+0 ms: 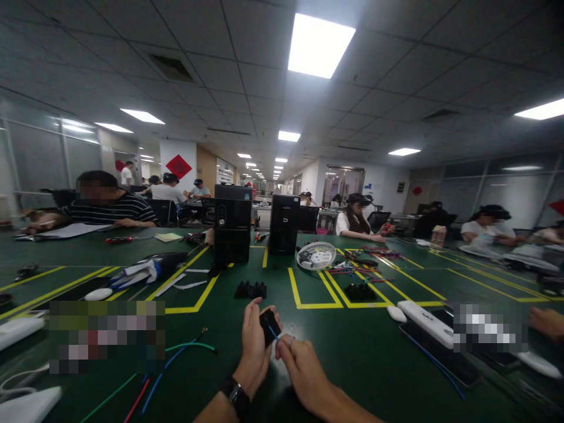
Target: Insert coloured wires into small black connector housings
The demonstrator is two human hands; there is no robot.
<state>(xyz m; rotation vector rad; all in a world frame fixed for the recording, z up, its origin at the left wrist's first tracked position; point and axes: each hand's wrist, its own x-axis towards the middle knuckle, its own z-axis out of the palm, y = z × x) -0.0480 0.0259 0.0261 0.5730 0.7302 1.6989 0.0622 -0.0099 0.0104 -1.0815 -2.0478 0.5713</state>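
Near the middle of the bench, my left hand [255, 335] is closed around a small black block [267, 324], with its palm side turned toward me. My right hand [303, 364] pinches a short blue wire [274, 332] between thumb and fingers. The wire's far end lies against the face of the block; whether it is inserted cannot be made out. Just beyond my hands sits a ridged black part [250, 289], and a similar black part [359, 292] lies farther right. Loose green wire [194, 345] and blue wire [170, 361] lie to my left.
Two black computer towers [232, 229] [283, 226] stand ahead on the green bench [352, 364]. A white basket [316, 256] holds parts beside a wire bundle [352, 267]. White devices [425, 323] lie at right, gloves [143, 271] at left. People sit across the bench.
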